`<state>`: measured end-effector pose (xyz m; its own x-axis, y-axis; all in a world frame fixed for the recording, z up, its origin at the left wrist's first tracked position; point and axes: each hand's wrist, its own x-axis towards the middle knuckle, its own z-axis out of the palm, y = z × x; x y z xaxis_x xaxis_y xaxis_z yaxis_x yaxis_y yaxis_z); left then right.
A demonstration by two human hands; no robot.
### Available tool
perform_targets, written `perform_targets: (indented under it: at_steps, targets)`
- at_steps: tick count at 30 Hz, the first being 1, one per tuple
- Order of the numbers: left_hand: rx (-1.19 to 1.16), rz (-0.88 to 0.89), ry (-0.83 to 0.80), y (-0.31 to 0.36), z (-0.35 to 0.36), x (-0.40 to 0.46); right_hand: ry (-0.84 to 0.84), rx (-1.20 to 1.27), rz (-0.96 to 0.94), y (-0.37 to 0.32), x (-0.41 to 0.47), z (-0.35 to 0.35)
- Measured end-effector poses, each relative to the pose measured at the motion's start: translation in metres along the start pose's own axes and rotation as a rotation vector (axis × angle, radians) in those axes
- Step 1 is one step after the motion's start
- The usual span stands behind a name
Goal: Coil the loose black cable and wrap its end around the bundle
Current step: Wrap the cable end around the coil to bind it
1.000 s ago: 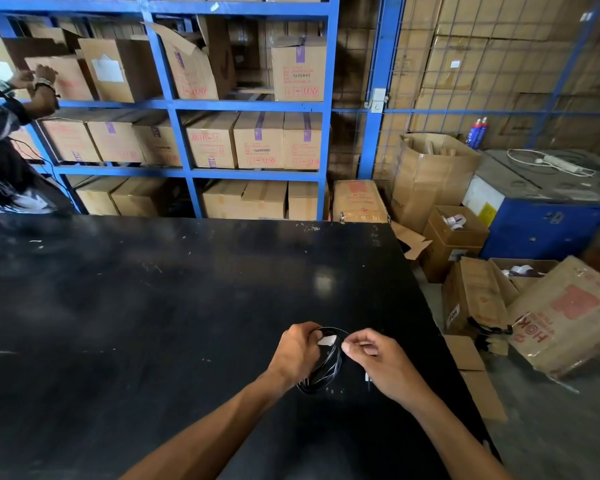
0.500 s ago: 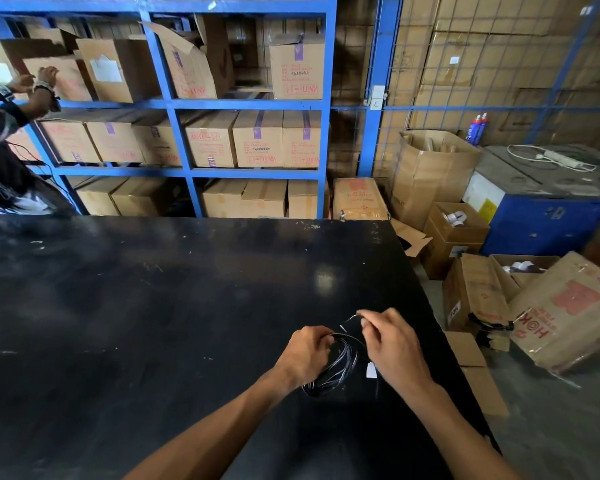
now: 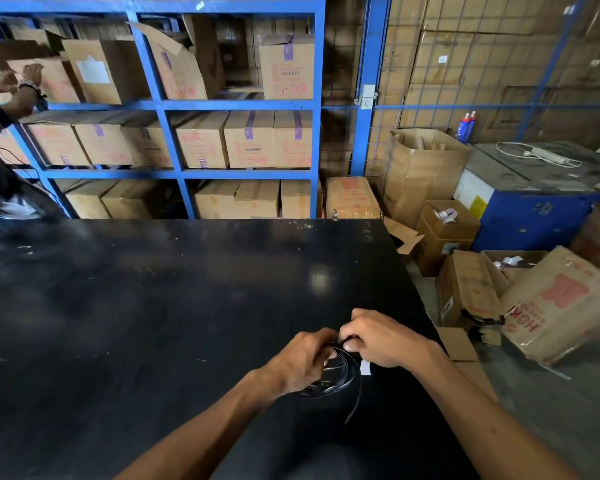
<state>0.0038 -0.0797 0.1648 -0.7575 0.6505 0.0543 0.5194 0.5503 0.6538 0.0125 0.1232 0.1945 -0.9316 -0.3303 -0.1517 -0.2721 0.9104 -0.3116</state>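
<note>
Your black surface (image 3: 153, 323) fills most of the view, with its right edge running down toward you. Behind its far edge stands a blue rack (image 3: 160, 105) packed with boxes (image 3: 250, 140), and a second person's arm (image 3: 21, 95) reaches toward the rack at the far left. Beyond the right edge, more boxes (image 3: 561, 306) lie tumbled on the floor beside a blue cabinet (image 3: 534, 216).

Your two hands meet near the right edge of the surface, toward the near side. Your left hand (image 3: 300, 363) is closed around the coil (image 3: 329, 382), which hangs from your grip just above the surface as a bundle of several loops. Your right hand (image 3: 383, 339) is closed too, its fingertips pinching the cable at the top of the coil, touching your left hand's fingers. A small white tag (image 3: 365, 367) shows just under your right hand. A loose tail (image 3: 355, 400) of cable drops from the coil toward the surface.
</note>
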Motion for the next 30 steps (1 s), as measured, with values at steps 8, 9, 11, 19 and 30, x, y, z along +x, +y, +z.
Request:
perform_targets:
  at_steps: [8, 9, 11, 19, 30]
  targets:
    - [-0.132, -0.43, 0.108, 0.004, -0.008, 0.008, 0.416, 0.142, -0.055, -0.018, 0.004, 0.015]
    - [-0.162, -0.458, 0.103, 0.003, -0.009, 0.009, 0.445, 0.112, -0.09, -0.021, 0.002, 0.019]
    - [-0.234, -0.499, 0.096, 0.0, -0.01, 0.011, 0.474, 0.036, -0.148, -0.026, -0.001, 0.03]
    - [-0.547, -0.54, 0.102, -0.001, -0.013, 0.011, 0.66, -0.172, -0.262, -0.036, -0.012, 0.039]
    - [-0.562, -0.552, 0.099, -0.004, -0.013, 0.015, 0.624, -0.263, -0.43, -0.029, -0.014, 0.049]
